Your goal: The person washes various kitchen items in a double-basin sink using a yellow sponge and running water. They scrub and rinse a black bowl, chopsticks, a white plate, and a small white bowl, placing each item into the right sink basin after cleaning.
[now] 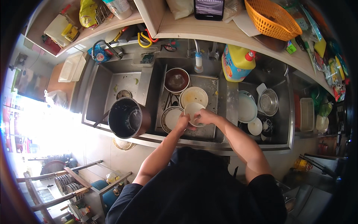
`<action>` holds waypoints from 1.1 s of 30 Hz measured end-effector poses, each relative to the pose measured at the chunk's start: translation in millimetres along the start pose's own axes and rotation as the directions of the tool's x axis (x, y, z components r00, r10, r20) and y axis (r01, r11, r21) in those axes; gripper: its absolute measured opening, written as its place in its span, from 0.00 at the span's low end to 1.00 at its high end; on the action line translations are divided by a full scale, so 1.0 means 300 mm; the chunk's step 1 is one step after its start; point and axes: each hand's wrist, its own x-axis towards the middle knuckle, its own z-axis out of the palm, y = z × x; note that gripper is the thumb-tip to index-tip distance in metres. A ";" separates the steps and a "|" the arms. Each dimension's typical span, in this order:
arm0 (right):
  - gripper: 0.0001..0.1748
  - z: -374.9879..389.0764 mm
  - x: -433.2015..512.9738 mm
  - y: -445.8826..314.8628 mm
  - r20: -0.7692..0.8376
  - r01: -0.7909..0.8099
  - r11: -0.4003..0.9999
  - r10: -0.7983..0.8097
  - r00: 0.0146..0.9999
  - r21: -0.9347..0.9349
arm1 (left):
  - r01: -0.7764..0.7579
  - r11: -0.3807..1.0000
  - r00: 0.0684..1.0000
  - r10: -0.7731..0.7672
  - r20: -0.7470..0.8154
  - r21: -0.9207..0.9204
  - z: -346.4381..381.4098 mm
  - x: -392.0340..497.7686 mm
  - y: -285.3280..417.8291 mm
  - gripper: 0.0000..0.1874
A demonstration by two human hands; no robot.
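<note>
My left hand (183,123) grips the left side of a white bowl (193,108), tilted over the middle sink basin (211,137). My right hand (206,116) reaches into the bowl, fingers bent against its inner wall; whether they hold anything is hidden. Just beyond the bowl lies a stained cream plate (194,96). A brown bowl with a pale rim (176,80) sits farther back. Left of my left hand is a white dish (173,118) with a darker rim around it. Chopsticks (169,100) lie between these dishes, partly covered.
A large dark pot (125,117) stands at the left basin's front edge. The faucet (198,60) hangs over the middle basin, beside a yellow detergent jug (239,63). Plates (246,107) and a metal bowl (269,102) occupy the right basin. A wooden shelf (190,29) overhangs the back.
</note>
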 end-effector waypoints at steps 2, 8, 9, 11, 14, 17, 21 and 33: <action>0.13 0.007 0.003 0.003 -0.188 -0.105 0.965 0.060 0.980 -0.240 | 0.050 0.999 0.999 -0.050 -0.009 0.011 0.001 -0.016 0.007 0.27; 0.14 0.013 0.001 -0.007 -0.056 0.117 0.973 -0.108 0.993 0.197 | -0.097 0.989 0.993 0.088 -0.082 -0.112 -0.013 -0.018 0.012 0.29; 0.15 0.007 -0.006 -0.009 -0.001 0.013 1.000 -0.013 1.000 -0.019 | -0.094 0.989 0.995 0.097 0.019 -0.111 -0.020 -0.013 0.007 0.29; 0.17 -0.004 -0.006 -0.023 -0.059 0.016 1.000 -0.016 0.998 0.008 | -0.095 0.992 0.994 0.099 0.045 -0.082 -0.025 -0.005 -0.017 0.28; 0.15 -0.024 -0.017 -0.030 -0.207 0.417 0.908 -0.399 0.893 0.049 | -0.037 0.982 0.997 0.050 0.067 -0.186 -0.047 0.009 -0.030 0.27; 0.14 -0.019 -0.018 -0.026 -0.239 0.258 0.932 -0.319 0.917 -0.255 | -0.004 0.990 0.994 0.019 0.106 -0.141 -0.096 0.000 -0.017 0.28; 0.13 0.039 -0.003 -0.022 0.002 0.137 0.956 -0.141 0.990 -0.259 | -0.095 0.995 0.995 0.094 -0.020 -0.038 -0.090 -0.025 -0.025 0.29; 0.20 0.020 -0.011 -0.057 -0.334 0.138 0.980 -0.180 0.925 -0.147 | 0.012 0.997 0.990 -0.001 0.139 -0.080 -0.079 -0.005 0.002 0.29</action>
